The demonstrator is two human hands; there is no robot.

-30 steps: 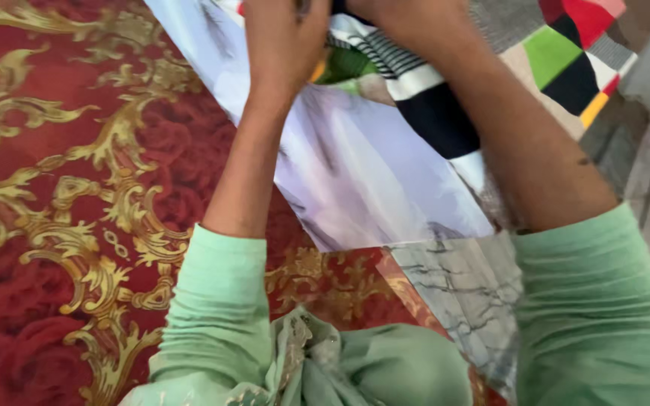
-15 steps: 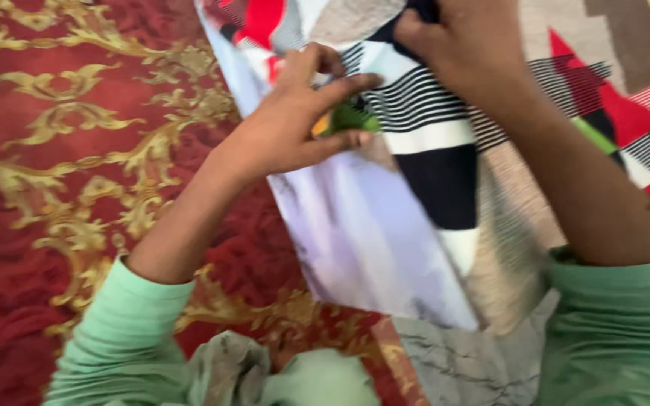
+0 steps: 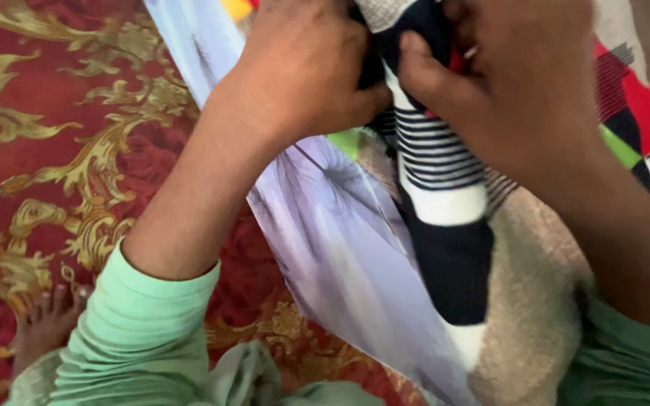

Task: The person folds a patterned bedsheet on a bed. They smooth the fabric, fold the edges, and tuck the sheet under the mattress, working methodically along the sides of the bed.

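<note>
- Presently, the left hand (image 3: 302, 71) is closing its fingers and thumb on a bunched fold of the patterned cloth (image 3: 445, 225), at the top middle of the view.
- The right hand (image 3: 517, 83) is gripping the same bunch from the other side, thumb pressing into the dark striped part; the two hands are touching, apparently gathering the fabric between them.
- The patterned cloth is hanging down from that grip in a band of black and white stripes, then dark, then white, and is lying partly over a beige section toward the lower right.
- A pale lilac lining (image 3: 332, 240) is trailing beneath the cloth, running diagonally to the carpet's near edge.
- The red carpet with gold scrollwork (image 3: 54, 135) is carrying everything.
- Green sleeves (image 3: 141, 331) are covering both forearms, and a bare foot (image 3: 43, 327) is resting at the lower left corner.
- The hands are hiding the fold itself.
</note>
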